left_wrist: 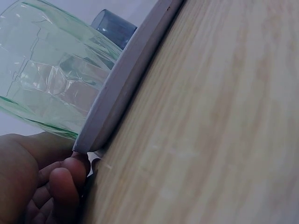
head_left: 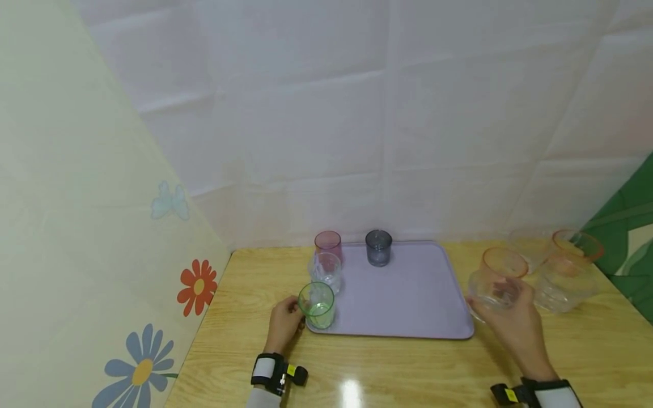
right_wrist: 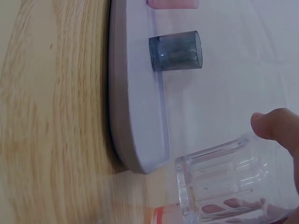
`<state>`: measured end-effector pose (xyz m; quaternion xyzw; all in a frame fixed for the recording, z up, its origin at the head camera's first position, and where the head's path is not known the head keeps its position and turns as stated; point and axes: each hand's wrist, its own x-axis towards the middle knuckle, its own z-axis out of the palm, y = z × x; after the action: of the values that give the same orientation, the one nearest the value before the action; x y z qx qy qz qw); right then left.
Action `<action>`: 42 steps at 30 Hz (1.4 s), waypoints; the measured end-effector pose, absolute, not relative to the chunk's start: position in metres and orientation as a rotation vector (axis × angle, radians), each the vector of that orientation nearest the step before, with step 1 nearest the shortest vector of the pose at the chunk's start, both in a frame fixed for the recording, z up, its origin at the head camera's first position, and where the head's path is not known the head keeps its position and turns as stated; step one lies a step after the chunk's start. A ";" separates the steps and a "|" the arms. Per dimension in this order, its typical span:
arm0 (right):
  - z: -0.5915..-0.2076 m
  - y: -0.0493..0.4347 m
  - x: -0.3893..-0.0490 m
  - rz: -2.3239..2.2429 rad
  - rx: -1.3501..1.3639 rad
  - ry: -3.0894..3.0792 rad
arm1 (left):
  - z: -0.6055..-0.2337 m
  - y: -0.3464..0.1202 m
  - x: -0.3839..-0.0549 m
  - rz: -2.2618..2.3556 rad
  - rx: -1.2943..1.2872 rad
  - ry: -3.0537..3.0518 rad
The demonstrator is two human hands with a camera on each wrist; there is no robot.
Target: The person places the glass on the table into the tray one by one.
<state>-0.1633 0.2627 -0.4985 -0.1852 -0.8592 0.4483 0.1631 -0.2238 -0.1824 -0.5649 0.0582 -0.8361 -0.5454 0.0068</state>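
A lilac tray (head_left: 398,294) lies on the wooden table. My left hand (head_left: 285,324) grips its near left corner, beside a green glass (head_left: 319,309) standing there; in the left wrist view, curled fingertips (left_wrist: 74,168) sit at the tray's rim. Behind the green glass are a clear glass (head_left: 326,275) and a pink glass (head_left: 328,242) along the left side. A dark grey glass (head_left: 378,249) stands at the tray's back edge. Just past the tray's right edge, my right hand (head_left: 517,326) holds a clear tumbler (right_wrist: 229,182), thumb and fingers around it.
Orange-rimmed glass (head_left: 577,245) and clear glassware (head_left: 563,289) overlap at the table's right side. A white cloth (head_left: 306,113) hangs behind the table. A wall with painted flowers (head_left: 198,287) borders the left.
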 end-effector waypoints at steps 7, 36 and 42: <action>-0.495 0.256 -0.168 1.298 -0.469 -2.473 | -0.563 -0.181 -0.224 -1.713 0.181 -2.613; -0.490 0.225 -0.187 1.318 -0.244 -2.463 | -0.564 -0.183 -0.223 -1.676 0.147 -2.622; -0.488 0.219 -0.188 1.323 -0.263 -2.486 | -0.566 -0.182 -0.223 -1.681 0.151 -2.616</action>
<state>-0.1883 0.2190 -0.4879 -0.0920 -0.8681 0.4621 0.1561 -0.2230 -0.1820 -0.5660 0.0485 -0.8402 -0.5400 0.0141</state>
